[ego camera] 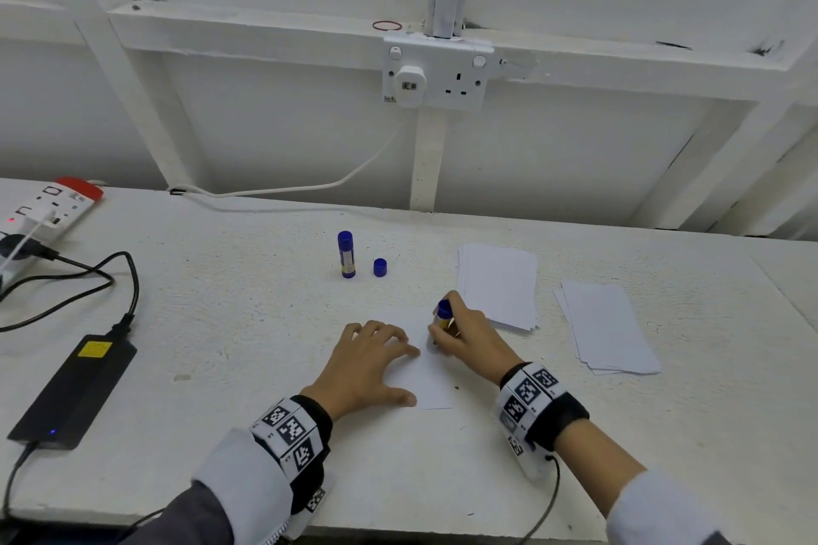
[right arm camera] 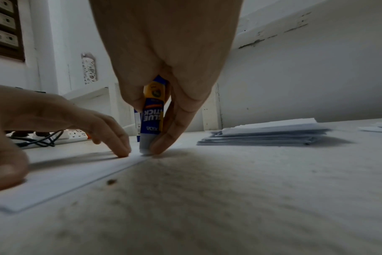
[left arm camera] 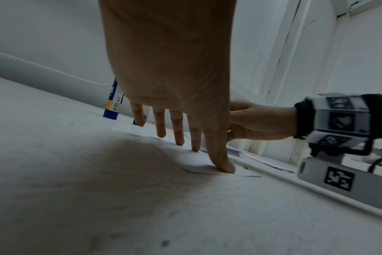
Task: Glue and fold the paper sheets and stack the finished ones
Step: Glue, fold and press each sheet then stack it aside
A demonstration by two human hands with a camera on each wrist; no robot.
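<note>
A white paper sheet (ego camera: 427,381) lies flat on the table in front of me. My left hand (ego camera: 372,361) presses it down with spread straight fingers (left arm camera: 220,162). My right hand (ego camera: 464,336) grips an uncapped blue and yellow glue stick (right arm camera: 152,113), held upside down with its white tip touching the sheet's right edge (right arm camera: 129,165). A stack of paper (ego camera: 498,283) lies just beyond my right hand. A second, fanned stack (ego camera: 606,327) lies further right.
A second, capped glue stick (ego camera: 346,254) stands at the table's middle back, with a loose blue cap (ego camera: 380,267) beside it. A black power adapter (ego camera: 75,389) with cables and a white power strip (ego camera: 40,212) occupy the left side.
</note>
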